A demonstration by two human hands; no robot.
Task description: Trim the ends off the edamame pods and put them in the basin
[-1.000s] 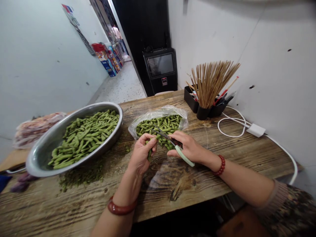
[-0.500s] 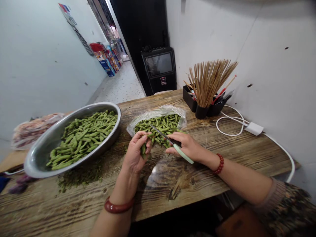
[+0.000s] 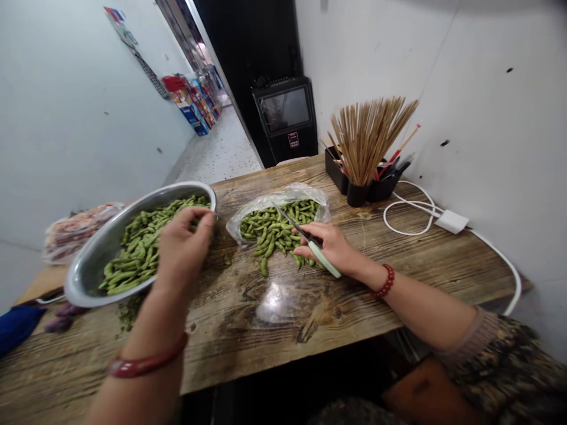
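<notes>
My left hand [image 3: 186,239] is over the right side of a large metal basin [image 3: 82,283], slightly blurred. Its fingers are curled toward the thumb, and whatever they hold is hidden. Green edamame pods [image 3: 137,257] fill much of the basin. My right hand [image 3: 330,245] grips a pair of scissors [image 3: 323,258] with a pale green handle. The dark blades point up and left over a clear plastic bag [image 3: 237,227], whose green pods [image 3: 270,233] spill from its near side onto the table.
Plant trimmings [image 3: 128,313] lie below the basin on the wooden table [image 3: 248,354]. At the back right stands a black holder [image 3: 358,195] with wooden skewers [image 3: 372,139]. A white cable with an adapter [image 3: 452,221] runs along the right. A blue cloth [image 3: 20,327] is far left.
My left hand has moved left from the scissor tips to over the basin. Pods visible in its fingers before are now out of sight. My right hand still holds the scissors near the bag.
</notes>
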